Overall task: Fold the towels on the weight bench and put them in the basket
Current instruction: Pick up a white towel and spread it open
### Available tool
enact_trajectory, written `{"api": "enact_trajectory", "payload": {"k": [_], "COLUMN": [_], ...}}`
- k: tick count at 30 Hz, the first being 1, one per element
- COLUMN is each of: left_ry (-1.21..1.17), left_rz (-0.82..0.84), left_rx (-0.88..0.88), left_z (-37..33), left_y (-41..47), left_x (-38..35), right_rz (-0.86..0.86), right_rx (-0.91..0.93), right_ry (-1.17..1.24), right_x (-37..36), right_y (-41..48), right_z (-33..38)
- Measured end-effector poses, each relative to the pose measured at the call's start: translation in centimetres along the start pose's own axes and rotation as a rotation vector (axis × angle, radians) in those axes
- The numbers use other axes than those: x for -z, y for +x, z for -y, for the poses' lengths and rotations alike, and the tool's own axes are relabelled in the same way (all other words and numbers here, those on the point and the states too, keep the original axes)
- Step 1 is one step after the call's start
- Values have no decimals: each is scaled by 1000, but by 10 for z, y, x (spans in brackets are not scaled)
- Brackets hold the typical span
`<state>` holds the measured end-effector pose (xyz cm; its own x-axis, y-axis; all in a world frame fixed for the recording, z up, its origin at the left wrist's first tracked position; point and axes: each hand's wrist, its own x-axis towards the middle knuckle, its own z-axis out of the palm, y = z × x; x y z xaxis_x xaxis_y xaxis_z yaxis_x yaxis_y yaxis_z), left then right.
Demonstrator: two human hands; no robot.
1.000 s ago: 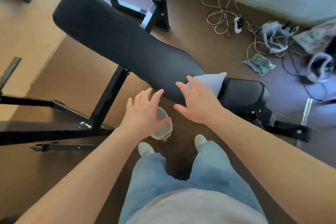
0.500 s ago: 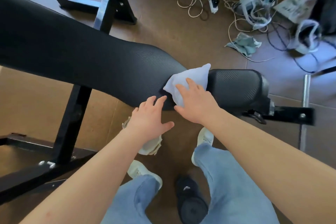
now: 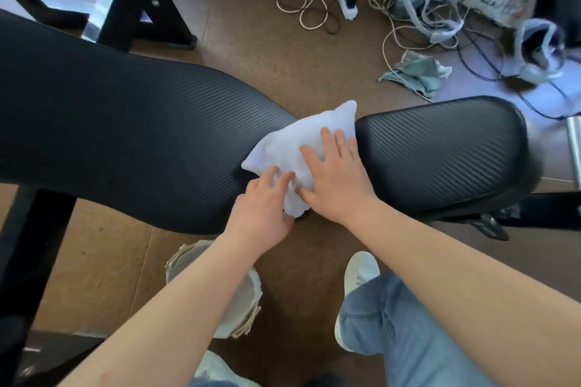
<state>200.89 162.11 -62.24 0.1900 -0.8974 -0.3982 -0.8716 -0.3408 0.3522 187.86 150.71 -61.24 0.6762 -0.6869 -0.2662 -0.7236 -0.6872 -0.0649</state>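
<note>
Lying under right fingers [image 3: 340,145], towel [image 3: 292,143] seemingly pinched by left fingers [image 3: 268,175]

Left hand [image 3: 262,207] half-curled, right hand [image 3: 336,179] flat.

Soft white cloth towel [image 3: 301,148] lies on the bench's [image 3: 132,141] ribbed, faintly glossy black padding.

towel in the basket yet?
No, the towel lies on the bench with the left hand and right hand on it; the basket stands on the floor.
</note>
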Motion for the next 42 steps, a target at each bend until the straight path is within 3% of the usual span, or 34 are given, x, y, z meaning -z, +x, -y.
{"api": "enact_trajectory", "payload": {"k": [4, 11, 17, 23, 31, 40, 42], "left_ry": [-3, -88, -130, -67, -76, -145, -144], "left_rz": [-207, -421, -463, -473, -531, -663, -663], "left_rx": [-103, -254, -314, -293, -179, -68, -75], "left_z": [16, 35, 44, 52, 37, 7, -2], "left_y": [21, 40, 40, 46, 46, 18, 10], "left_x": [-27, -52, -52, -36, -14, 9, 12], "right_rz": [-88, -313, -368, -340, -311, -446, -408], "right_rx": [17, 49, 112, 134, 245, 26, -39], "right_ry": [53, 100, 27, -72, 19, 66, 36], "right_x": [-25, -49, -53, -52, -46, -27, -17], "right_y": [10, 15, 17, 18, 11, -12, -22], "right_z": [-2, -4, -2, -1, -5, 2, 0]}}
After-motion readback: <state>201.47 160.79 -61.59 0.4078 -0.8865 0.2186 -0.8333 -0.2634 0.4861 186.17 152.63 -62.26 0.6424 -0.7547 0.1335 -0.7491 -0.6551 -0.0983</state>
